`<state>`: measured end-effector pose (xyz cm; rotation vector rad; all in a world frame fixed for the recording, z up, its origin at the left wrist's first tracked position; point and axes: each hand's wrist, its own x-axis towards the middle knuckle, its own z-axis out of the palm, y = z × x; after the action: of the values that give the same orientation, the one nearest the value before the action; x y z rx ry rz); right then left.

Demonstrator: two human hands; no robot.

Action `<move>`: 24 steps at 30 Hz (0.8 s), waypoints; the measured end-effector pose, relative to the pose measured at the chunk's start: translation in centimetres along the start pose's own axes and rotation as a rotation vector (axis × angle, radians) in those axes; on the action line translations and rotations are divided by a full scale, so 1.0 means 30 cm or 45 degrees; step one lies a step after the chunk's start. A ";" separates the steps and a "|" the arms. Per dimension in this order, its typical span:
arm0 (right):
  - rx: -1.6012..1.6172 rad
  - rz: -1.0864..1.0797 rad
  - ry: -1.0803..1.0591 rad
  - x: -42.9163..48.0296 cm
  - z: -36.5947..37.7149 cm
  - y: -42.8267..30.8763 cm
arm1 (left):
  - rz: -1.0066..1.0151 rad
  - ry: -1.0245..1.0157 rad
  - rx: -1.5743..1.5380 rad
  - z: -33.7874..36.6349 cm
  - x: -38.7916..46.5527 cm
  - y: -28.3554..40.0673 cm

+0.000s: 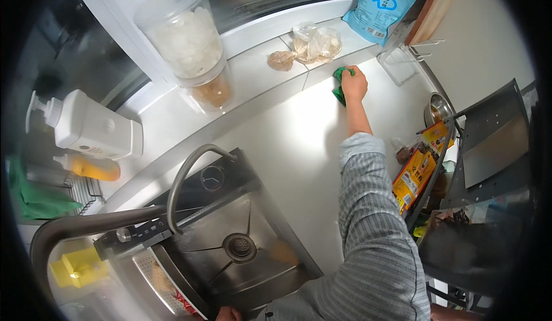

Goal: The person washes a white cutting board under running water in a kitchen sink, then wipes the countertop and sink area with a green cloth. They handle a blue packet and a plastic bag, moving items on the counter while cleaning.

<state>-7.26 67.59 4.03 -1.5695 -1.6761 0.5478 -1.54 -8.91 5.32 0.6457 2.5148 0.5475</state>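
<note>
My right hand (356,84) is closed on a green cloth (339,91) and presses it to the white countertop (297,148), close to the foot of the raised tiled ledge. The cloth is bunched, with part of it hanging out to the left of my fingers. Only a small part of my left hand (228,313) shows at the bottom edge, by the front of the stainless steel sink (220,273); its fingers are mostly hidden.
On the ledge (254,64) stand stacked clear containers (185,36), tied plastic bags (317,45), a blue pouch (379,8) and a white pump bottle (97,125). A curved faucet (174,183) arches over the sink. Yellow packets (414,176), a metal bowl (439,107) and a dark rack (491,148) line the right.
</note>
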 end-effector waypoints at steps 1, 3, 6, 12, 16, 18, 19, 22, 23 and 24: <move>0.252 0.110 -0.049 0.006 -0.009 -0.005 | -0.030 0.019 0.006 -0.007 0.004 0.055; 0.715 0.137 0.261 0.028 0.001 -0.043 | -0.098 -0.008 -0.012 -0.025 0.009 0.098; 0.494 -0.661 0.069 0.172 -0.086 -0.167 | -0.157 -0.075 -0.104 -0.006 -0.012 0.064; -0.325 -0.938 -0.448 0.424 0.036 -0.189 | 0.149 0.171 -0.159 0.086 -0.005 -0.066; -0.495 -0.769 0.049 0.172 0.017 -0.257 | 0.038 0.148 -0.103 0.094 -0.050 -0.091; -0.459 -0.736 0.133 0.172 -0.019 -0.205 | 0.029 0.135 -0.079 0.077 -0.045 -0.078; -0.461 -0.752 0.171 0.175 -0.032 -0.176 | 0.026 0.130 -0.073 0.074 -0.046 -0.073; -0.378 -0.698 0.179 0.138 -0.050 -0.142 | -0.008 0.140 -0.062 0.076 -0.064 -0.063; -0.090 -0.504 0.140 0.097 -0.017 -0.143 | -0.033 0.153 -0.053 0.083 -0.080 -0.055; 0.148 -0.277 0.161 0.089 -0.057 -0.079 | 0.005 0.123 -0.045 0.068 -0.046 -0.067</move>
<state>-7.37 69.49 7.49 -1.2926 -1.6624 0.4171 -0.07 -10.74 3.20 0.6248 2.5873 0.6375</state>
